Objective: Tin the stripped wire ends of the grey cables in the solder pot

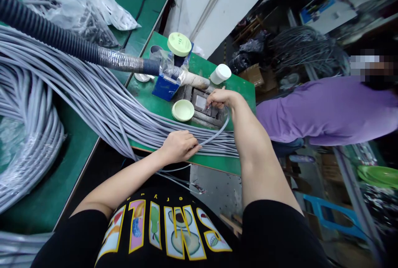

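A grey cable (220, 133) bends in a loop between my two hands. My left hand (180, 147) is closed on it at the front edge of the green table, over a thick bundle of grey cables (149, 114). Further back, my right hand (220, 97) pinches the cable's end above a grimy metal pot (214, 112) with a flat silver surface (200, 102), much like a solder pot. Thin wires seem to stick out under the right fingers, too small to make out clearly. Left of the pot sits a pale green round tub (183, 110).
A ribbed black hose (77, 48) ends in a pipe beside the pot. A white jar (220, 73), a blue box (166, 87) and a yellow-green round lid (179, 44) stand nearby. Coiled cables (34, 152) lie left. A person in purple (326, 110) is at right.
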Motion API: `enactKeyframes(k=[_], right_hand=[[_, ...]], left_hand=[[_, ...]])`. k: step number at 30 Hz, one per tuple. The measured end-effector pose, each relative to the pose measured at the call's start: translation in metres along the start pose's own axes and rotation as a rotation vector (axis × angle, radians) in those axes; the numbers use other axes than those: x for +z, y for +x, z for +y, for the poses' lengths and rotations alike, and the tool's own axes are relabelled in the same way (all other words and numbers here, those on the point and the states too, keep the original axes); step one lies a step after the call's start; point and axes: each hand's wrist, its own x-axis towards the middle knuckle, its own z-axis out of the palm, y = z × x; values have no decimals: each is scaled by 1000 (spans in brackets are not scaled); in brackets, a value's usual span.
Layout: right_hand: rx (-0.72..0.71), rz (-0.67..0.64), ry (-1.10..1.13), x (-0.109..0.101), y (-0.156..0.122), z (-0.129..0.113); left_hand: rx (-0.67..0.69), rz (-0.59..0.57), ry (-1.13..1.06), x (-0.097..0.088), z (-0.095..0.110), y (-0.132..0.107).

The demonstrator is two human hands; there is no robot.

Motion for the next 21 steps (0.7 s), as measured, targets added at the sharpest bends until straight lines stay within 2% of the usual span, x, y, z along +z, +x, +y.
enactKeyframes(k=[5,9,12,15,18,21], right_hand=[[-35,-31,-31,-1,9,3],[16,-16,-10,-1,11,0],[29,-15,1,-2,6,-3],[-46,-7,16,-6,-4,-1],[-185,102,-18,-8,-15,5],[-317,301,-173,-3,-20,14]], left_hand=[[-10,-15,-11,0,0,0],[-5,0,-5,0,0,0],[3,21,-7,0,0,-1],[-3,10,-15,0,-1,-1],[-15,-11,-25,0,-1,-1],[-14,-17,-23,1,-1,-1]])
